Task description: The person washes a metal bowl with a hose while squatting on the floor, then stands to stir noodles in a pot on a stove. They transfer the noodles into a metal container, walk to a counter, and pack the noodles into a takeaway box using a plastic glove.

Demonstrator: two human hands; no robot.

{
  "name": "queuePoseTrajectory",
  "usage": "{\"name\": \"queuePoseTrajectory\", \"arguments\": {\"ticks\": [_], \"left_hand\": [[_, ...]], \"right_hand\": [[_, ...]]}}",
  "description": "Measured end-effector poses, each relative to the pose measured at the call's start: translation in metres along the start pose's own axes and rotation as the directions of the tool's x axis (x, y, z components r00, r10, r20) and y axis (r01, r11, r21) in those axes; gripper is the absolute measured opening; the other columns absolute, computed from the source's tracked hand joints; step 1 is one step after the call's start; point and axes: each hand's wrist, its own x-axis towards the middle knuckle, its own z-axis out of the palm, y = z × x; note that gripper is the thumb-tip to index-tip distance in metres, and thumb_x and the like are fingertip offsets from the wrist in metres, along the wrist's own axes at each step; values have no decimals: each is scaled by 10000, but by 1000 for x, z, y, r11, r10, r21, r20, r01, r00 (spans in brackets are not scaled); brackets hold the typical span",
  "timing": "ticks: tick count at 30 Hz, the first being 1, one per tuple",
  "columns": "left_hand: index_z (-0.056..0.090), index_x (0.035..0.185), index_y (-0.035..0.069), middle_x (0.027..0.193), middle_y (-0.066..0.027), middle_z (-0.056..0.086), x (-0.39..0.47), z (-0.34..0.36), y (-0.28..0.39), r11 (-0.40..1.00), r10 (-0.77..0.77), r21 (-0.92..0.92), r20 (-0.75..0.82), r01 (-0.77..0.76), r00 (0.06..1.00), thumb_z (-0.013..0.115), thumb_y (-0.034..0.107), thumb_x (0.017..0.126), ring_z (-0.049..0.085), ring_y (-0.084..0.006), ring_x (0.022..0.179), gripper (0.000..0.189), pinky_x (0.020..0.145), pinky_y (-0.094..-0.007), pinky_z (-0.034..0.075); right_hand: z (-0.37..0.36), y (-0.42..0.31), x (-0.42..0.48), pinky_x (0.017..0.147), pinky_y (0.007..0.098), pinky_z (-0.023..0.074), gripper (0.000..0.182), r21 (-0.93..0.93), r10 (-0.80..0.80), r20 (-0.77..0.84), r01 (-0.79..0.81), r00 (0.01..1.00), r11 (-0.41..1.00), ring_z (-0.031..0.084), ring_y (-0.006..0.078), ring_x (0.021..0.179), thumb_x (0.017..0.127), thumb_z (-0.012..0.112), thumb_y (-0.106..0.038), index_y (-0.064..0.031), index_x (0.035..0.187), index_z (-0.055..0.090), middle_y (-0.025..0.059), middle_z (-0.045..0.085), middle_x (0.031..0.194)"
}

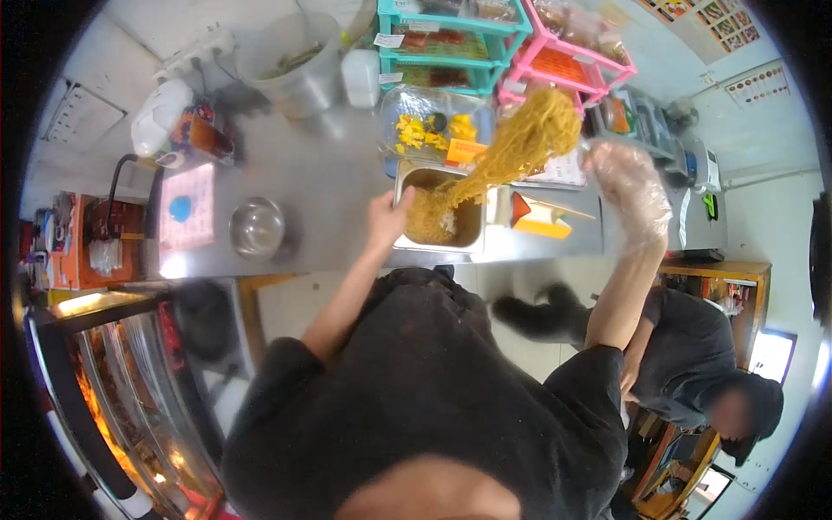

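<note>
My left hand [386, 221] grips the left rim of a rectangular steel food pan [478, 242], its thumb over the edge. Yellowish-brown noodle-like strands [530, 140] stretch from the pan up to the right in a thick tangled bundle; more lie inside with a few pale bits. My right hand [627, 185], in a clear plastic glove, is raised right of the bundle's upper end. It is blurred, and I cannot tell whether its fingers touch the strands. A yellow, white and red box [543, 216] with a thin stick across it lies right of the pan.
Behind the pan is a clear tray [393, 107] of yellow pieces. Teal [448, 62] and pink [559, 55] stacked racks stand at the back. A steel bowl [257, 227] and plastic bucket [289, 71] are leftward. A person in dark clothes [692, 357] bends at right, near shelves.
</note>
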Motion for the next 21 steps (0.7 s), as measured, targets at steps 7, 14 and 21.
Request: {"name": "queuePoseTrajectory", "arguments": {"ticks": [7, 14, 21], "left_hand": [[635, 749, 0, 552, -21, 502, -11, 6, 44, 968, 147, 224, -118, -118, 982, 636, 271, 861, 402, -74, 525, 293, 484, -303, 341], [437, 600, -1, 489, -79, 299, 11, -3, -10, 942, 320, 189, -245, -278, 915, 641, 307, 852, 265, -139, 511, 448, 461, -360, 259], [664, 887, -33, 660, -19, 618, 0, -5, 13, 838, 215, 540, -188, -82, 958, 626, 201, 873, 486, -44, 604, 238, 555, -243, 410]], "right_hand": [[-23, -21, -12, 536, 187, 258, 88, -45, -13, -161, 6, 987, 999, 360, 16, 585, 827, 642, -128, -44, 829, 668, -57, 555, 736], [-19, 38, -15, 634, 286, 458, 221, -503, -83, -113, 15, 990, 864, 580, 111, 674, 868, 612, -237, -33, 911, 686, 59, 658, 758], [57, 250, -2, 636, 442, 495, 130, -890, -130, 61, 113, 990, 441, 633, 324, 695, 772, 544, -135, -76, 865, 613, 164, 622, 714]]}}
